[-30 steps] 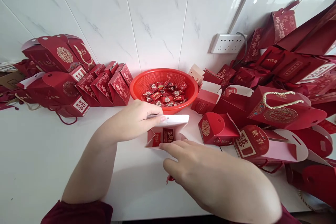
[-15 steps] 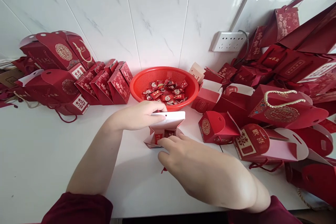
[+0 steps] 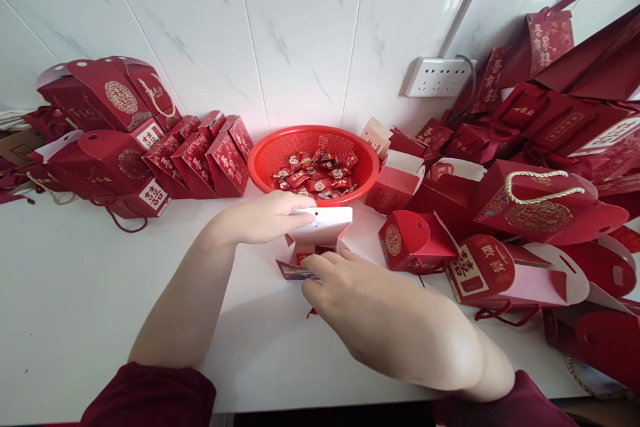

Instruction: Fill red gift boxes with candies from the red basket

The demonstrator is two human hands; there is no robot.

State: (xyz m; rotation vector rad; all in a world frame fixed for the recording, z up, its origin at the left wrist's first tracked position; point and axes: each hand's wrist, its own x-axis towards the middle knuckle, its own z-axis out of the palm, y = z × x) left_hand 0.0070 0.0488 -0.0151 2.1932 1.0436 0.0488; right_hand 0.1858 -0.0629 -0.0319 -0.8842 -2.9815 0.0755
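A small red gift box (image 3: 327, 232) with a white inside stands open on the white table between my hands. My left hand (image 3: 270, 217) pinches the box's raised back flap, thumb on the white inner face. On the near side, my right hand (image 3: 370, 300) has its thumb and fingers closed on the front edge, which tilts inward. Inside the box, red-wrapped candies (image 3: 301, 258) show only in part; the right fingers and front edge cover the rest. A bit of red cord (image 3: 312, 312) lies just in front of the box.
Behind the box sits a red plastic basket (image 3: 256, 173) with several wrapped candies (image 3: 320, 183). Closed red boxes (image 3: 227, 160) line up to the left. Many red gift boxes (image 3: 417, 240) crowd the right side. A white power strip (image 3: 437, 77) is on the tiled wall.
The box's front edge has been bent inward by my right hand, so less of the candies inside shows. My left hand stays on the back flap.
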